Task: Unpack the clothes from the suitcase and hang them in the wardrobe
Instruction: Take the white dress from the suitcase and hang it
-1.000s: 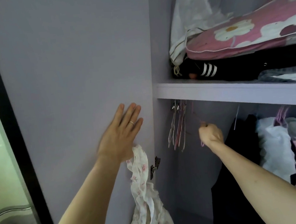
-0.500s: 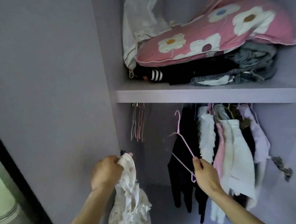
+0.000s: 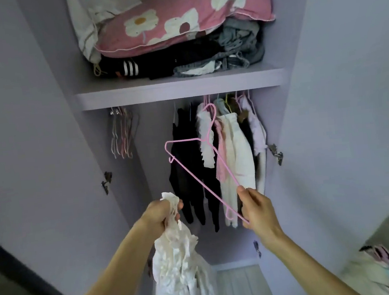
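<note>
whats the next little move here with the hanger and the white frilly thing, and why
Probably bring the pink hanger over to the white ruffled garment and slip one arm of it into the top. The right hand holds the hanger bare, the left hand grips the garment bunched near its top, and the two hang apart.

A pink flowered pillow (image 3: 175, 22) is lying on folded dark clothes (image 3: 167, 62); a white cloth (image 3: 89, 21) is leaning at its left.

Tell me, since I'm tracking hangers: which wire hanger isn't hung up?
The pink wire hanger that the right hand grips by one corner. The bunch of bare hangers at left hangs under the shelf; the others carry clothes.
</note>
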A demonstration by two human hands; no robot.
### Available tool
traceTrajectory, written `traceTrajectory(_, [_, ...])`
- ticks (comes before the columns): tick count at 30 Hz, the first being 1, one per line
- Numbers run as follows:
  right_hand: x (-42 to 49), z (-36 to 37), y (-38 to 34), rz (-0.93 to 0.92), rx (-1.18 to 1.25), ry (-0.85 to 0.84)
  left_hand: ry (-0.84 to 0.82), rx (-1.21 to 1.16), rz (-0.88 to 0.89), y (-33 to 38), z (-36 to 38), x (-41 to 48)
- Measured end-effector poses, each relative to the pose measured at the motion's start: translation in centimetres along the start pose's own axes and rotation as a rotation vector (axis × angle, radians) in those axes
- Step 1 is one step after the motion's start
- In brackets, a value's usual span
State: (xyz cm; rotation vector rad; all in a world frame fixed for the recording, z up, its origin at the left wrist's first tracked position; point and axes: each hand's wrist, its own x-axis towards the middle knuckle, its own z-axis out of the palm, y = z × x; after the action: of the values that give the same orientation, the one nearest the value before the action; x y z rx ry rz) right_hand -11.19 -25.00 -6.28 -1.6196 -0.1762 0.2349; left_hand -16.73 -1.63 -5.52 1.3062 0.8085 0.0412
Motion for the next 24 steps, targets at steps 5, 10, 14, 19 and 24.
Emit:
traceTrajectory(5, [-1.9, -2.3, 1.3, 0.027, 0.133, -0.028, 0.042, -0.220, -0.040, 0.1, 5.0, -1.3])
traceTrajectory(10, [-1.5, -4.3, 2.4, 0.022, 0.116, -0.103, -0.009, -0.221, 0.010, -1.0, 8.8, -0.4])
traceTrajectory(14, [-1.4, -6.9, 3.1, 0.018, -0.006, -0.174, 0.115, -0.005, 0.107, -1.5, 11.6, -0.6])
traceTrajectory(19, [0.3, -9.7, 2.4, 0.215, 0.026, -0.353, -0.026, 0.156, 0.201, -2.5, 12.6, -1.2])
traceTrajectory(24, [4.8, -11.3, -1.0, 0.420, 0.680, -0.249, -0.328, 0.533, 0.244, -3.0, 12.5, -2.2])
